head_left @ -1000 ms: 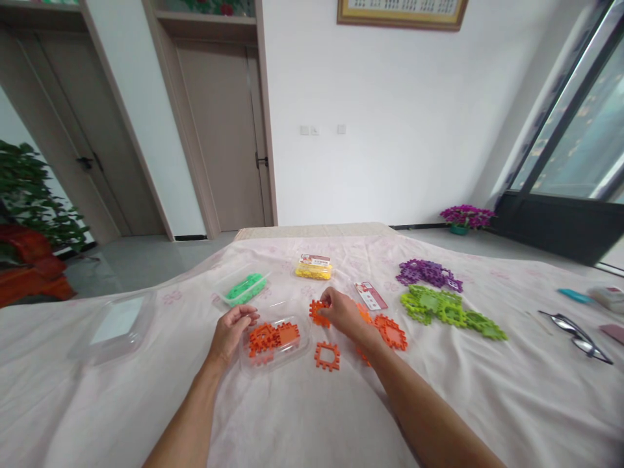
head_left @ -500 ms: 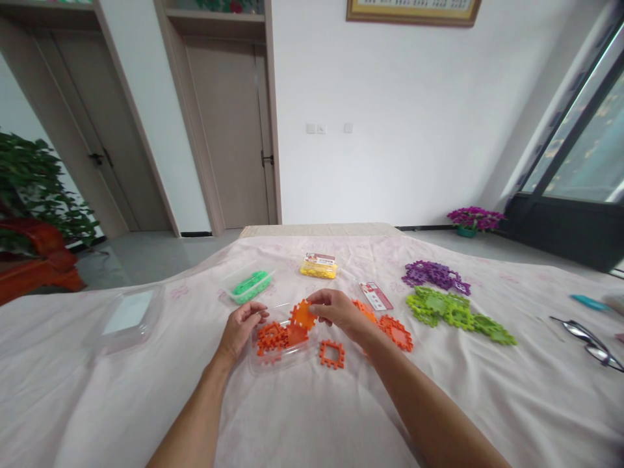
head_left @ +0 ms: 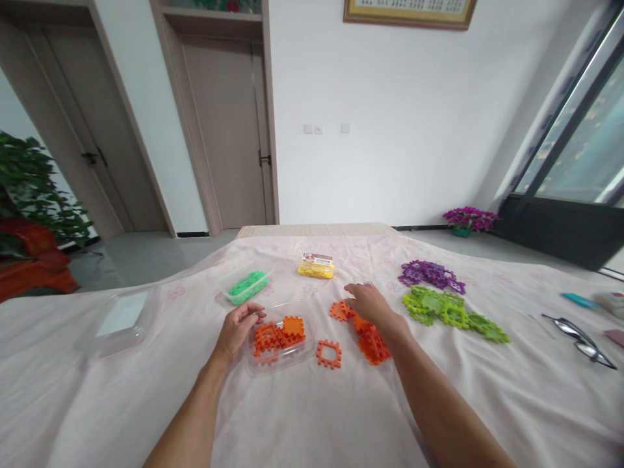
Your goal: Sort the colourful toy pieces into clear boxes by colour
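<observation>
My left hand (head_left: 242,328) pinches the left rim of a clear plastic box (head_left: 308,348). Inside the box lie several orange toothed puzzle tiles (head_left: 293,326), some solid and some frame-shaped. My right hand (head_left: 370,304) reaches over a loose pile of orange tiles (head_left: 374,344) to the right of the box. Its fingers stretch out to the left, with no tile visible in them; their undersides are hidden. Between box and pile lies a square orange frame piece (head_left: 329,354), flat on the cloth.
A clear box of green pieces (head_left: 248,287) and a pack of yellow pieces (head_left: 316,269) stand farther back. Purple pieces (head_left: 431,275) and lime-green pieces (head_left: 453,308) are heaped on the right, near eyeglasses (head_left: 580,341). A clear container (head_left: 124,318) sits at left.
My right hand has left the orange tile in the box and moved right, over the loose pile. The printed card there is now mostly hidden. My left hand stays at the rim.
</observation>
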A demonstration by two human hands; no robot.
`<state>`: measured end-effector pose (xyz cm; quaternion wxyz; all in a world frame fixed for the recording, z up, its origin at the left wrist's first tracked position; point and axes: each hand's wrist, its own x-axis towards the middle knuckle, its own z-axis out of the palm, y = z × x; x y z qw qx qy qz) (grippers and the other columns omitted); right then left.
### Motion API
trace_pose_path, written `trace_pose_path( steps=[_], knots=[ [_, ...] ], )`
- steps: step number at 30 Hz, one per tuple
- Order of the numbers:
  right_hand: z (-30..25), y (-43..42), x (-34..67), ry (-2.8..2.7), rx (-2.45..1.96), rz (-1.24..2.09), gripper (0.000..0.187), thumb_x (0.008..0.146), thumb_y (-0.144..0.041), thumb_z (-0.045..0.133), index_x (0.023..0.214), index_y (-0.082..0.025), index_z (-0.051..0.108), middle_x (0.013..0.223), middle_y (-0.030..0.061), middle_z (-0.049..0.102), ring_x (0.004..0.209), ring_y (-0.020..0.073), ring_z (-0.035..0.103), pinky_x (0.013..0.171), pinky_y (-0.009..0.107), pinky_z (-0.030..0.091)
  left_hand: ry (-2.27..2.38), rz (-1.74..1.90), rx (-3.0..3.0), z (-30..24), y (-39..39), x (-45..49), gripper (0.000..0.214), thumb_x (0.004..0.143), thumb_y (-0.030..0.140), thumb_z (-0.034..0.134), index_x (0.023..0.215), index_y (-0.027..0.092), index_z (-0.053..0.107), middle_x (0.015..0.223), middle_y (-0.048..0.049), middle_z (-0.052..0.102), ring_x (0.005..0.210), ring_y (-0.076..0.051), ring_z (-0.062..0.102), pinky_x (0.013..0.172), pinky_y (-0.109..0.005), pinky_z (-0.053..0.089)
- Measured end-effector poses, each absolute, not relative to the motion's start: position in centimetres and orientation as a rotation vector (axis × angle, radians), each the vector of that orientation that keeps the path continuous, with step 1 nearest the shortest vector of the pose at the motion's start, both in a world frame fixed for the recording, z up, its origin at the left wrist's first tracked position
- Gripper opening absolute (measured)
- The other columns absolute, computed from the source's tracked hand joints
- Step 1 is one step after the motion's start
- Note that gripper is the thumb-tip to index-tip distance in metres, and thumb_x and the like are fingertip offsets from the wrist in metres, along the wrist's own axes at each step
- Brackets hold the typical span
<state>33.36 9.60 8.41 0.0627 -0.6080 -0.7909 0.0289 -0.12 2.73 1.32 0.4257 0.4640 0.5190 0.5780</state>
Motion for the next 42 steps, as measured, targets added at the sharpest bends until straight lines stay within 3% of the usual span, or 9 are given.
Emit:
trace_pose_path(
  steps=[7,11,17,23,30,33,42],
  knots=[
    [7.1,9.8,32.8,-2.5,-1.785,0.138,0.045,0.078,-0.018,0.064,0.123,-0.017,0.066,0.121,0.0142,0.068,0.117,0.0283,0.056,0.096,0.032,0.038,1.308,1.441,1.168,1.6,2.7,0.0,0.028,0.065,0.03,0.067,0.088,0.014,0.067,0.085,-0.0085,0.073,0.078,-0.02,0.067,0.077,-0.033,0.051],
    [7.0,9.9,32.4,-2.506,-1.55,0.309,0.054,0.077,-0.02,0.065,0.131,-0.017,0.06,0.127,0.0112,0.065,0.114,0.0243,0.058,0.094,0.029,0.04,1.31,1.433,1.183,1.6,2.6,0.0,0.027,0.066,0.03,0.067,0.088,0.014,0.067,0.086,-0.0088,0.073,0.079,-0.021,0.067,0.078,-0.034,0.051],
    [7.6,9.4,32.4,-2.593,-1.596,0.267,0.038,0.078,-0.03,0.068,0.113,-0.017,0.071,0.115,0.013,0.069,0.11,0.0281,0.058,0.091,0.031,0.04,1.308,1.443,1.173,1.6,2.7,0.0,0.027,0.064,0.028,0.066,0.088,0.014,0.067,0.085,-0.0085,0.073,0.077,-0.02,0.067,0.077,-0.033,0.051],
    [7.6,9.6,32.4,-2.559,-1.612,0.24,0.052,0.067,-0.036,0.079,0.114,-0.018,0.07,0.114,0.0119,0.066,0.106,0.0263,0.058,0.083,0.027,0.041,1.302,1.446,1.191,1.5,2.7,-0.2,0.027,0.066,0.028,0.065,0.089,0.015,0.067,0.085,-0.0083,0.073,0.076,-0.02,0.067,0.077,-0.034,0.051],
    [8.5,9.4,32.7,-2.317,-1.722,0.315,0.026,0.069,-0.032,0.074,0.092,-0.021,0.07,0.093,0.0049,0.07,0.082,0.0188,0.062,0.064,0.025,0.036,1.323,1.452,1.198,2.3,2.3,0.6,0.026,0.064,0.029,0.065,0.086,0.015,0.066,0.083,-0.008,0.073,0.077,-0.022,0.068,0.076,-0.035,0.052],
    [9.6,8.9,32.2,-2.066,-1.667,0.427,0.017,0.073,-0.033,0.069,0.083,-0.02,0.068,0.075,0.0008,0.068,0.067,0.0151,0.059,0.058,0.024,0.033,1.355,1.416,1.222,2.7,2.1,1.1,0.026,0.064,0.03,0.063,0.086,0.016,0.066,0.083,-0.0076,0.074,0.073,-0.021,0.068,0.074,-0.033,0.051],
    [9.5,6.2,26.1,-1.639,-1.175,1.217,0.03,0.067,-0.042,0.073,0.076,-0.017,0.059,0.058,-0.0053,0.053,0.049,0.0065,0.041,0.046,0.019,0.028,1.377,1.375,1.289,3.1,2.0,1.5,0.027,0.067,0.033,0.061,0.087,0.016,0.065,0.082,-0.0063,0.074,0.072,-0.021,0.068,0.071,-0.031,0.048]
  ],
)
